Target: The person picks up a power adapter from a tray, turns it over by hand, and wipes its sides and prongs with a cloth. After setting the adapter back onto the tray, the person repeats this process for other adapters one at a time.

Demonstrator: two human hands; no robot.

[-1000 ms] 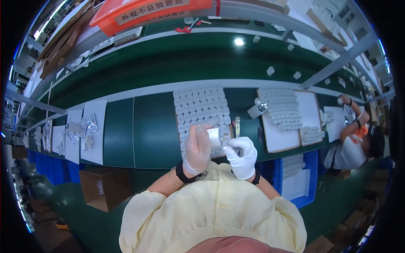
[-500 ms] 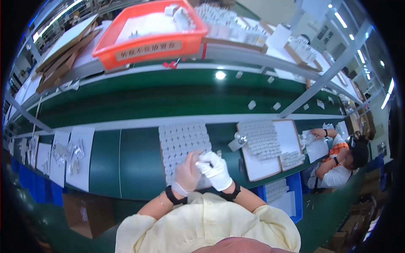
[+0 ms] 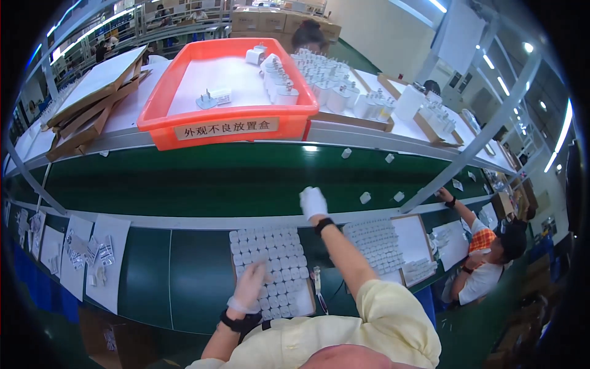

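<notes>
A tray (image 3: pixel 302 299) of white charger blocks (image 3: pixel 270 249) in rows sits on the green bench in front of me. My left hand (image 3: pixel 249 286), in a thin glove, is over the near left part of these rows. Its fingers are curled together at the blocks; whatever is in them is hidden. My right hand (image 3: pixel 314 203), in a white glove, reaches out over the near edge of the green belt (image 3: pixel 246 184). The back of that hand hides its fingertips. A slim white tool (image 3: pixel 318 289) lies beside the tray's right edge.
Above the belt, a shelf carries an orange bin (image 3: pixel 227 120) and several plug-topped chargers (image 3: pixel 338 95). Loose white blocks (image 3: pixel 365 198) lie on the belt. Right of my arm stands another filled tray (image 3: pixel 418 237); beyond it sits a co-worker (image 3: pixel 488 258). Sheets with small bags (image 3: pixel 107 261) lie left.
My hands were together over the tray; now they are apart. The right has gone forward to the belt, while the left is over the rows. The view has tilted up.
</notes>
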